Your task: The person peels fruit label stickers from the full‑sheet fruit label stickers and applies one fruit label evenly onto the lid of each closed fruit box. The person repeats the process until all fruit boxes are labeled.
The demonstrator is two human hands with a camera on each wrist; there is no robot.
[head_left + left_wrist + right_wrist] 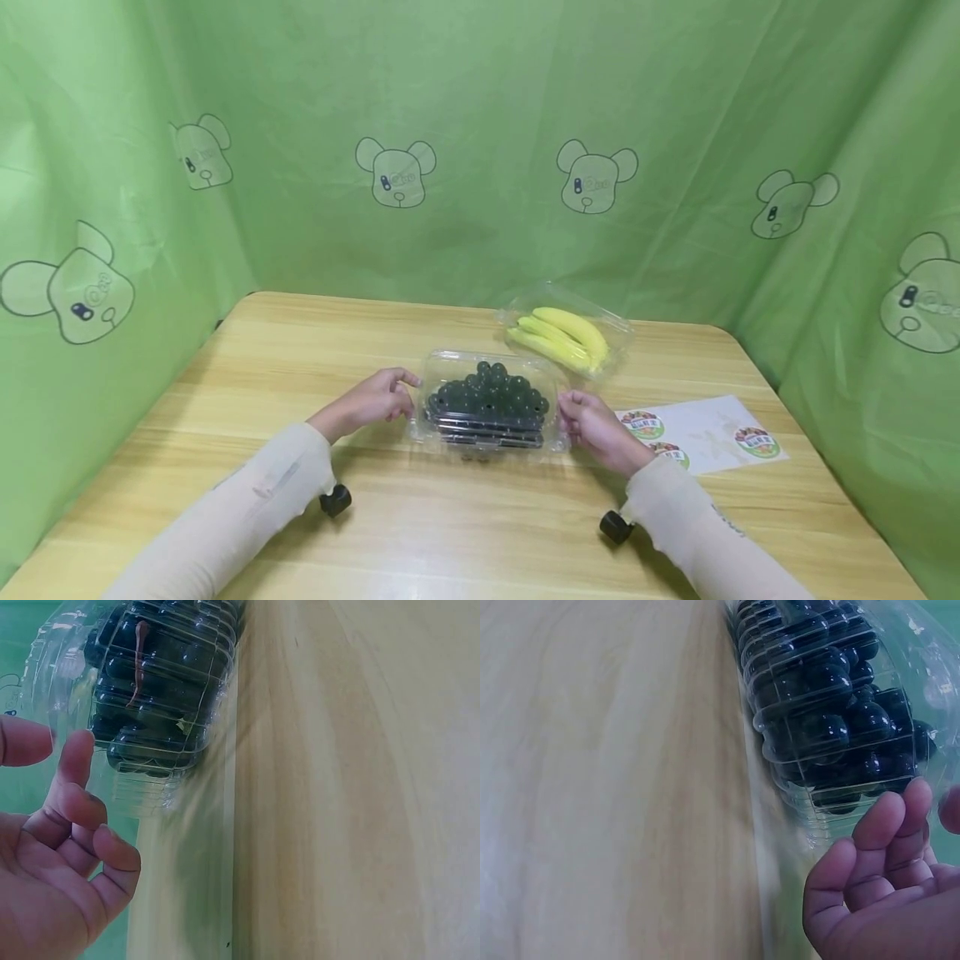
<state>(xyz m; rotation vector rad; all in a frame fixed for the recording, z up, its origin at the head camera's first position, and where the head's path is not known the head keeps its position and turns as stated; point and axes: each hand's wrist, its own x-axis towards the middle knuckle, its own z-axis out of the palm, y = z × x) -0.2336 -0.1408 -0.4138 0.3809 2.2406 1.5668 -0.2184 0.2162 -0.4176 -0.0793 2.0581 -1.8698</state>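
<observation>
The clear box (487, 432) of dark grapes (491, 392) is on the desk (457, 525) between the right hand (597, 423), pinching its right end, and the left hand (375, 397), whose grip I cannot tell, so gentle, even pressure seems wise.

A wood-grain table (465, 533) bears a clear grape box (450, 371), a clear banana box (555, 294) and a sticker sheet (705, 437).

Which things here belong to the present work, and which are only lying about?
In use, apparently:
clear grape box
dark grapes inside
left hand, right hand, one at each end

Lying about, it seems:
banana box
bananas
sheet with round stickers, perhaps for later
</observation>
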